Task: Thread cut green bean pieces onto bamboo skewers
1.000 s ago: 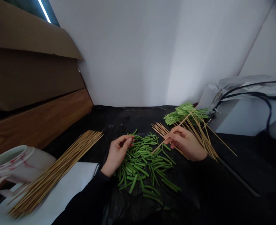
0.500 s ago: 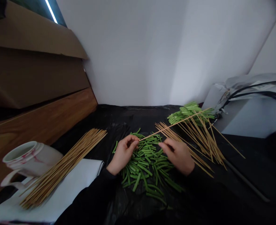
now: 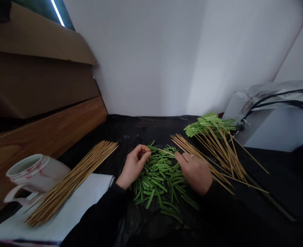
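My right hand (image 3: 195,171) is closed on a thin bamboo skewer (image 3: 167,151). One end of the skewer points left toward my other hand, and its long part runs out to the lower right past my wrist. To the left, my left hand (image 3: 134,164) is pinched, thumb against fingers; what lies in the pinch is too small to make out. Under and between both hands spreads a loose pile of cut green stalk pieces (image 3: 156,181), like long beans or garlic shoots.
Loose skewers (image 3: 228,154) lie at right beside a stack of paler green stalks (image 3: 208,123). On the left, a skewer bundle (image 3: 74,181) rests on white paper (image 3: 89,192) against a mug (image 3: 36,173). Black plastic sheeting (image 3: 125,132) covers the table; a cardboard box (image 3: 38,75) stands behind.
The skewer has passed from my left hand to my right. It now extends to the lower right instead of the upper right. My left hand stays almost in place, pinched.
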The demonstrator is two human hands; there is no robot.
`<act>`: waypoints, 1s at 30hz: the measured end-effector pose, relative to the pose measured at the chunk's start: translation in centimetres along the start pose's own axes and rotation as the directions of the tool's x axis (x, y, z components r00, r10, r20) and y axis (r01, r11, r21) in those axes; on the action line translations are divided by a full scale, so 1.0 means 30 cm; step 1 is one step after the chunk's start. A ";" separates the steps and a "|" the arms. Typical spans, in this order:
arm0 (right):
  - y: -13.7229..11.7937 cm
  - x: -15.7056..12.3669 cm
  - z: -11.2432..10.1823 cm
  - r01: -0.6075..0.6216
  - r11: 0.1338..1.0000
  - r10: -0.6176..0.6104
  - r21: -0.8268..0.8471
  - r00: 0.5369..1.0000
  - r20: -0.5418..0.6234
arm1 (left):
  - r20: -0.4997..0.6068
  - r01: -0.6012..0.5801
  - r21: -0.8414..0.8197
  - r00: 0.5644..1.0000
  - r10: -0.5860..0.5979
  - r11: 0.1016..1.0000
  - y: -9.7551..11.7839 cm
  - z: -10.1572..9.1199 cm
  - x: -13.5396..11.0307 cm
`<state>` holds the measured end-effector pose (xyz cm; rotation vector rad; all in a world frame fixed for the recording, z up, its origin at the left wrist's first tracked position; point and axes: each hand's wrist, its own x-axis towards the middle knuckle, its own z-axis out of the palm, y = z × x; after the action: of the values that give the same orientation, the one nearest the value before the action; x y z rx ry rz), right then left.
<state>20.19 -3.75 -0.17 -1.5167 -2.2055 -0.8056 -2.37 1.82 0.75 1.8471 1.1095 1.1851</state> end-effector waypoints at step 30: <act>-0.008 0.008 -0.008 -0.179 0.971 0.144 0.157 0.968 0.207 | 0.266 -0.328 0.594 0.942 0.205 0.734 -0.050 0.079 -0.013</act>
<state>19.87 -3.79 0.09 -1.7217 -2.1826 -0.4167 -0.70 1.88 -1.53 2.6569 1.2624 0.7993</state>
